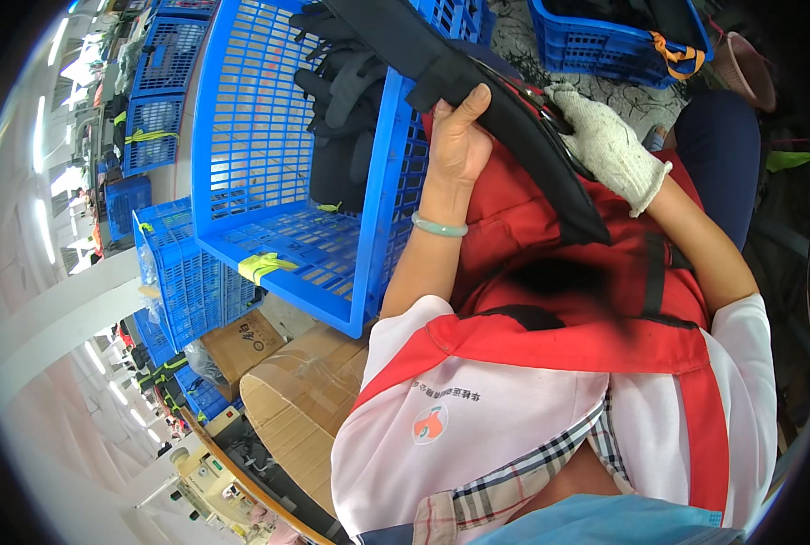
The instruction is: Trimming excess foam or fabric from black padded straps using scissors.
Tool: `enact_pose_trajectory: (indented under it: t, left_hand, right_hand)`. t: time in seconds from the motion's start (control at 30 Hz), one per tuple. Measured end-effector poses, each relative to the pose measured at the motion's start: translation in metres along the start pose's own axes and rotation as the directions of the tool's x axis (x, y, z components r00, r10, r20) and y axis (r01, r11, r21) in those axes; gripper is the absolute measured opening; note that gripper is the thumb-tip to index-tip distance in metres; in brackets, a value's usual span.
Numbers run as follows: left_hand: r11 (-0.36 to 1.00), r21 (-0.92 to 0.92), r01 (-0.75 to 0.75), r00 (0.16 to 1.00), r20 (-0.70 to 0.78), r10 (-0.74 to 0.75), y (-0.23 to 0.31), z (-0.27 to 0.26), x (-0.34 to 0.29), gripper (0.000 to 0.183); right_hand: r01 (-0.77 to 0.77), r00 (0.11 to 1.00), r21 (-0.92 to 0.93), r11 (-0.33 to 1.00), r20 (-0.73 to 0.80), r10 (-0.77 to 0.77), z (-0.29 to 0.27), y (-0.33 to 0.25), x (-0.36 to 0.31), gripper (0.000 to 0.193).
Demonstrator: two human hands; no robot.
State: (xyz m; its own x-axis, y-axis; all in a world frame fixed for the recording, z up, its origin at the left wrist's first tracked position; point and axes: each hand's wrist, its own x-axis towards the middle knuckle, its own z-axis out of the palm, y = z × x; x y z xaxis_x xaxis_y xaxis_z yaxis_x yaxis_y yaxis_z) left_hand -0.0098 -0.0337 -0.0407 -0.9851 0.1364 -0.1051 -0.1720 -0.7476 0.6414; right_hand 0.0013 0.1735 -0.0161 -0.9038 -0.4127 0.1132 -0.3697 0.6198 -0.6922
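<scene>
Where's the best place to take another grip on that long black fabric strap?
Probably the lower end of the strap, approached from the wearer's left: that end lies unheld over the red cloth apron, while the bare left hand holds higher up and the white-gloved right hand crowds the other edge.

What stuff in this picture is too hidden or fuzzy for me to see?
All in the head view:
- Underside of the left hand: hidden by the black strap it holds.
- Strap's far end: cut off by the top edge.
- Full shape of the dark tool: partly covered by the gloved right hand.
- Part of the red apron: lost in a dark blur.
- Cream machine's small parts: too small.
</scene>
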Motion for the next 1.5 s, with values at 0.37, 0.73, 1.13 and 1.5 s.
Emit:
enact_pose_trajectory:
  t: [0.37,0.73,1.13,1.5]
  left_hand:
    - [1.000,-0.002,0.008,0.999,0.031,-0.008,0.002,0.010,-0.004,0.025]
    - [0.999,-0.025,0.022,1.000,0.016,-0.021,0.003,0.012,-0.002,0.027]
    - [0.999,-0.023,0.034,0.998,0.062,-0.032,0.002,0.011,-0.002,0.026]
    - [0.999,-0.036,0.037,0.998,0.044,-0.035,0.002,0.010,-0.005,0.024]
  right_hand:
    - [-0.055,0.998,0.053,0.997,0.013,0.054,0.008,0.007,-0.002,0.045]
    - [-0.069,0.997,0.127,0.990,0.043,0.064,0.008,0.006,0.000,0.050]
    - [0.059,0.992,0.113,0.992,-0.114,-0.046,0.015,0.014,-0.002,0.054]
    - [-0.014,0.999,0.156,0.988,-0.042,0.021,0.014,0.017,-0.005,0.052]
